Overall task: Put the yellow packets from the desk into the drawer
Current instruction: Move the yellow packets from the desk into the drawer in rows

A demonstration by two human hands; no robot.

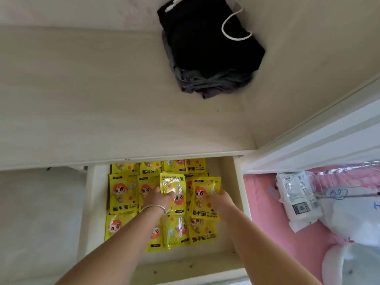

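The drawer [240, 182] under the desk [102, 103] is pulled out and holds several yellow packets [121, 194] with a cartoon face, laid in overlapping rows. My left hand [159, 199], with a silver bangle on the wrist, grips an upside-down yellow packet [171, 182] that lies on top in the middle. My right hand [221, 200] pinches the right edge of another yellow packet [203, 210] lying on top at the drawer's right side. No yellow packet shows on the desk top.
A folded pile of black and grey clothes [207, 52] with a white cord sits at the back of the desk. To the right, beyond a white frame, lie pink bedding [265, 212], a white printed pouch [298, 198] and white cloth.
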